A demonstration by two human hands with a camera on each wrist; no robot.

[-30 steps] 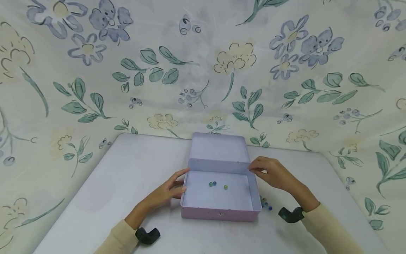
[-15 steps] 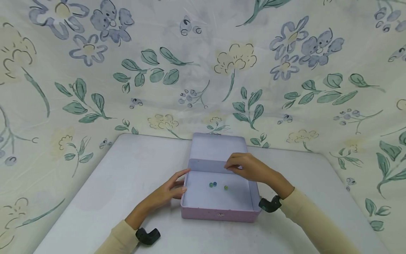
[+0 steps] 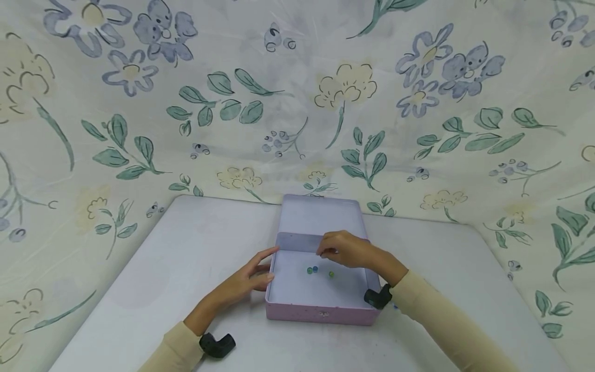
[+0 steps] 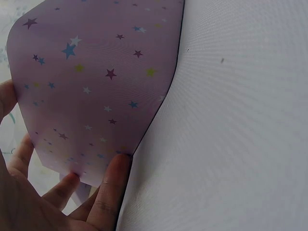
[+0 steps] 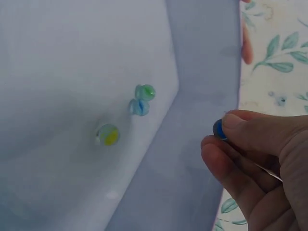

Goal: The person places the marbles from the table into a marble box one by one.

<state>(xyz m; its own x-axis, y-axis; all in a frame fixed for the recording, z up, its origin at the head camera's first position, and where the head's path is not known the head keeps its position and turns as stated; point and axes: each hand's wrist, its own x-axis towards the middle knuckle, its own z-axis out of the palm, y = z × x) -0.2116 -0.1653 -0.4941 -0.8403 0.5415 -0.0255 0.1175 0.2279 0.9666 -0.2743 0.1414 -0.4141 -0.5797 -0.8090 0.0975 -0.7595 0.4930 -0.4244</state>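
An open tin box point(image 3: 297, 312), lilac inside and pink outside, stands on the table. On its floor lie a green marble point(image 3: 309, 270), a blue marble point(image 3: 315, 269) and a yellow-green marble point(image 3: 331, 274). My right hand point(image 3: 346, 250) is over the back part of the box, pinching a dark blue marble point(image 5: 220, 129) between thumb and fingers. At the box's left side, my left hand point(image 3: 241, 281) rests with spread fingers. The left wrist view shows those fingertips point(image 4: 118, 168) touching the star-patterned outer wall point(image 4: 91, 96).
The box's lid point(image 3: 321, 214) is raised at the back, near a floral cloth point(image 3: 297, 103). Beyond the box's right side, mostly hidden by my right wrist, a bit of blue marble point(image 3: 395, 306) shows on the white table point(image 3: 204, 227).
My right hand has moved left from the box's right rim to above its inside. Its forearm now covers most of the marbles outside. The left hand stays put.
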